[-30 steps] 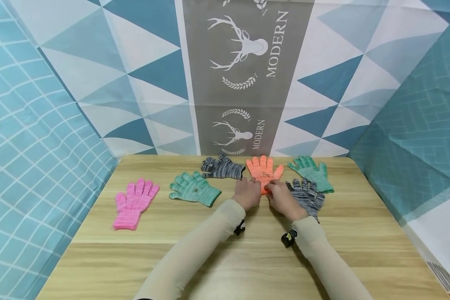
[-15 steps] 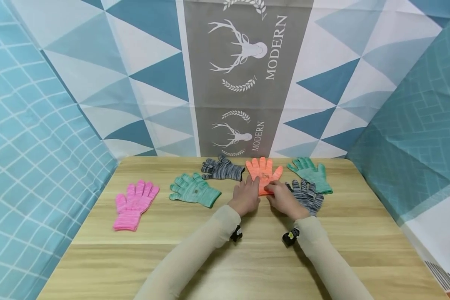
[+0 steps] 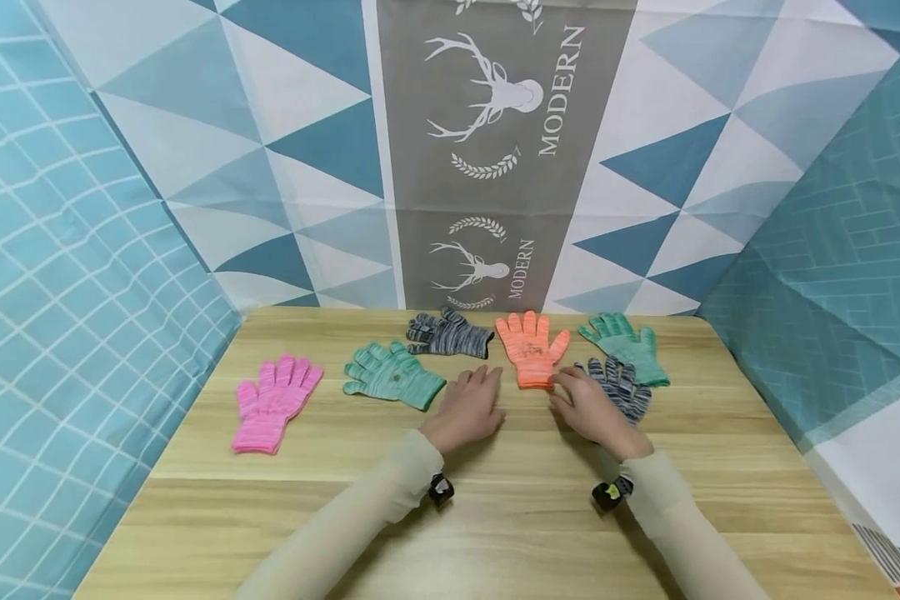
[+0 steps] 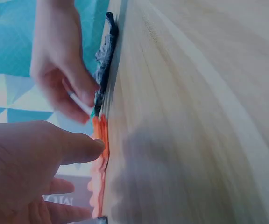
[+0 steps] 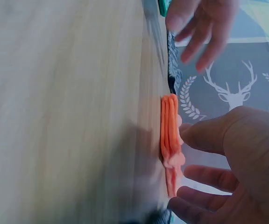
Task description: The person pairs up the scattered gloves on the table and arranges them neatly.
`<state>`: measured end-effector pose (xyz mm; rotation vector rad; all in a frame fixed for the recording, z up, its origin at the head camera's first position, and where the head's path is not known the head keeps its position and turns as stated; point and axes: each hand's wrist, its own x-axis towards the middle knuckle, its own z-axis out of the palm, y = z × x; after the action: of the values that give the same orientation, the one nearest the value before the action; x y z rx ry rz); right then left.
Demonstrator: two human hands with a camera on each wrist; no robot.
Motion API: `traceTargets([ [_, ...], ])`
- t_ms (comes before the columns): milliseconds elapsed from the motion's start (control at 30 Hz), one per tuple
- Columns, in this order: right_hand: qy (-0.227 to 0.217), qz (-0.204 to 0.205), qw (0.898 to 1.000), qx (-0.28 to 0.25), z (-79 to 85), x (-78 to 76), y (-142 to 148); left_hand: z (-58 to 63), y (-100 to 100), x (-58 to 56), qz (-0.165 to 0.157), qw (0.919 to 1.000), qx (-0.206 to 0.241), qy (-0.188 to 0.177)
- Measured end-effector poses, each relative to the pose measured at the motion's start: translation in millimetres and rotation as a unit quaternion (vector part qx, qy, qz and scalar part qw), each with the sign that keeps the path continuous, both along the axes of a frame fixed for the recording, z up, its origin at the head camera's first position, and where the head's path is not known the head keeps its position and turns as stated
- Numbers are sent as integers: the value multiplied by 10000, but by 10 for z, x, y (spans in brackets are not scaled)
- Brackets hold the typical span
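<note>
Here, fingers (image 5: pixel 209 178) near orange glove (image 3: pixel 532 352).

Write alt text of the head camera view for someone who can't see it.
A person's bare left hand and right hand are near an orange knit glove on a light wood-grain table. The table also holds a pink knit glove, two green knit gloves and two streaked grey knit gloves.

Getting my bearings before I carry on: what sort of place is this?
Probably a staged indoor workspace rather than a lived-in room: patterned sheets close in the wood-grain table at the back and both sides, and gloves in several colors lie spread across it.
</note>
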<state>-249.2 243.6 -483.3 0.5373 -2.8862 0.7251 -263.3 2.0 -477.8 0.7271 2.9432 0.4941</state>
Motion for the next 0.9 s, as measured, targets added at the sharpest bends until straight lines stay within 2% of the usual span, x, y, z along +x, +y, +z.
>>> traceTargets([
  [200, 171, -160, 9996, 127, 53, 157, 225, 62, -310, 139, -67, 9993, 363, 79],
  [267, 187, -296, 9992, 193, 48, 181, 294, 67, -402, 183, -85, 9990, 434, 64],
  [467, 220, -796, 9956, 435, 0, 208, 446, 55, -654, 316, -44, 9983, 487, 318],
  [733, -462, -1497, 9874, 235, -49, 212, 561, 116, -892, 440, 59, 9927, 668, 1003],
  [900, -579, -1576, 9858, 95, -66, 195, 626, 125, -996, 445, 104, 9913, 742, 1081],
])
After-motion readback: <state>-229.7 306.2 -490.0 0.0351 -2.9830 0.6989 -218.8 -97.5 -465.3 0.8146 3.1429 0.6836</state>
